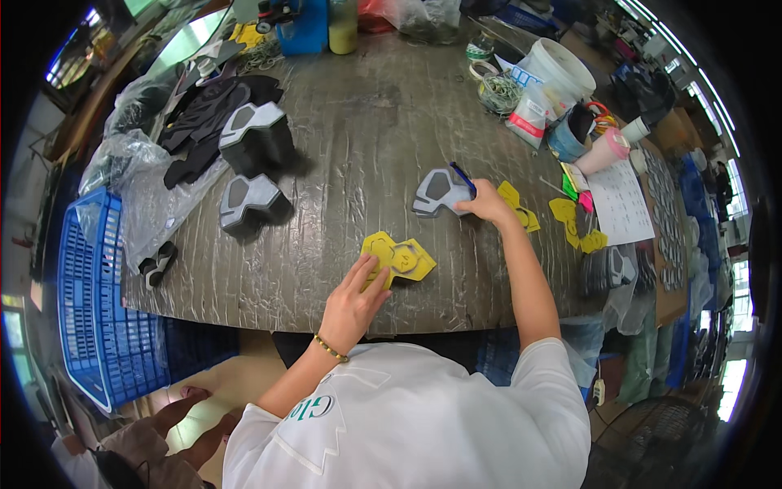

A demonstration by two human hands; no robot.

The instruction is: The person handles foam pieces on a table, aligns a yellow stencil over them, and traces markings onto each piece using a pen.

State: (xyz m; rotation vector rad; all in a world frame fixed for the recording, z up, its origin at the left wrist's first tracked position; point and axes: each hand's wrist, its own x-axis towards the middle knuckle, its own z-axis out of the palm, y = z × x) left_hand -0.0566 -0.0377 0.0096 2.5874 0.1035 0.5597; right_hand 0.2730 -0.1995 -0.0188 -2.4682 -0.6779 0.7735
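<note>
My left hand (355,298) lies with its fingers stretched out over a yellow template (411,259) with dark markings, near the table's front edge. A dark blue pen (462,176) is gripped in my right hand (487,204), farther forward and to the right. The fingers of that hand also touch the edge of a grey, angular cut piece (438,192) with a darker window-like middle. More such pieces stand in two stacks at the left, a taller stack (257,143) behind a lower stack (254,208). Other yellow templates (521,208) lie right of my right hand.
A blue plastic crate (102,301) stands at the table's left edge, by clear plastic sheeting (155,183) and black cut material (216,122). On the right are a white bucket (562,69), a pink cup (604,152), a written sheet (623,204) and more stacked pieces (607,269).
</note>
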